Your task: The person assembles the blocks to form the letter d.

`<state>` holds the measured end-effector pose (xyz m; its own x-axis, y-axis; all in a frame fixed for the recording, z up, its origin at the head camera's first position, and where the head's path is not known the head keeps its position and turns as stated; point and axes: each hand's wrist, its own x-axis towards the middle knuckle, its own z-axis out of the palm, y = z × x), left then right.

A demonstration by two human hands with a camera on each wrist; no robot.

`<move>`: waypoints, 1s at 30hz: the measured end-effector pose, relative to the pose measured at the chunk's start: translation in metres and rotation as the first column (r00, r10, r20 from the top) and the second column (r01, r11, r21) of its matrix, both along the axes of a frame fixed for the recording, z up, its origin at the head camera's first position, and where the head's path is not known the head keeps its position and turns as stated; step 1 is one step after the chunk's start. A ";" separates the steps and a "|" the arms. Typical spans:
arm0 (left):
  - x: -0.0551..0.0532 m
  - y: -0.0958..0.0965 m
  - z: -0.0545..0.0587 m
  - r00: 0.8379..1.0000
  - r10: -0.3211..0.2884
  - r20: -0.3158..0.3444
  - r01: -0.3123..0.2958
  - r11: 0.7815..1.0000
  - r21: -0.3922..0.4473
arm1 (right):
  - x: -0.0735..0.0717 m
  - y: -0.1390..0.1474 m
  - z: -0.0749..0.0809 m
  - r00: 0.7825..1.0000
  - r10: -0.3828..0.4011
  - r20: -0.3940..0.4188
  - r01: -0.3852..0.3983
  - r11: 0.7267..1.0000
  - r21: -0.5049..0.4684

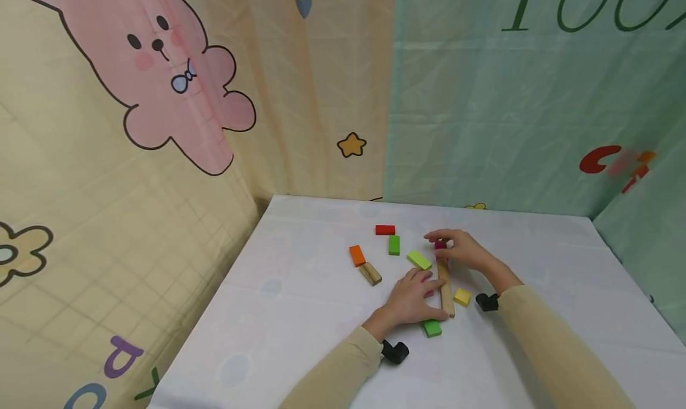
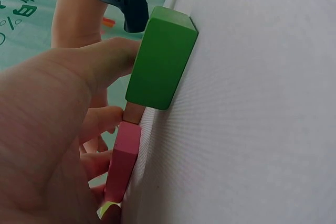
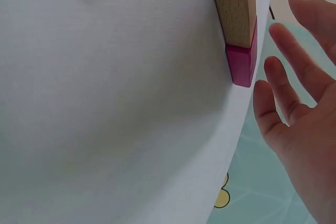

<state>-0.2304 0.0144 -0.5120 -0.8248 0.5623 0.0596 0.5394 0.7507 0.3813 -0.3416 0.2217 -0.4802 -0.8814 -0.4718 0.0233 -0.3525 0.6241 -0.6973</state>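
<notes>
A long plain wooden strip [image 1: 447, 299] lies lengthwise on the table, and a magenta block [image 3: 241, 65] sits against its far end. My left hand [image 1: 409, 299] is at the strip's left side, with index finger and thumb extended to it. Under that hand is a pink block [image 2: 123, 161], partly hidden; a green block [image 2: 163, 59] is beside the thumb. My right hand [image 1: 467, 251] hovers around the magenta block, fingers spread and apart from it in the right wrist view. A yellow block [image 1: 462, 297] lies right of the strip.
Left of the strip lie a light green block [image 1: 419, 260], another green block [image 1: 394, 245], a red block [image 1: 384, 230], an orange block [image 1: 356, 255] and a short wooden block [image 1: 370, 274]. The white-covered table [image 1: 300, 325] meets printed curtains behind and at both sides.
</notes>
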 end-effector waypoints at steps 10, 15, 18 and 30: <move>-0.001 0.000 -0.002 1.000 -0.002 0.006 0.002 1.000 -0.008 | -0.001 -0.008 -0.003 0.986 0.162 -0.042 -0.158 0.985 0.075; -0.002 0.000 -0.003 1.000 -0.007 0.009 0.007 1.000 -0.006 | 0.001 -0.013 0.000 0.984 0.169 -0.054 -0.160 0.977 0.141; -0.002 -0.001 -0.002 1.000 -0.007 0.020 0.007 1.000 -0.007 | 0.003 -0.016 0.002 0.984 0.168 -0.063 -0.153 0.968 0.199; 0.000 -0.001 0.000 1.000 -0.011 0.025 0.011 1.000 -0.001 | 0.002 -0.020 0.005 0.966 0.239 -0.098 -0.196 0.926 0.322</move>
<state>-0.2306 0.0134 -0.5115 -0.8198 0.5713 0.0382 0.5378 0.7454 0.3939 -0.3395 0.2020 -0.4755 -0.7550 -0.6543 -0.0435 -0.5801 0.6974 -0.4209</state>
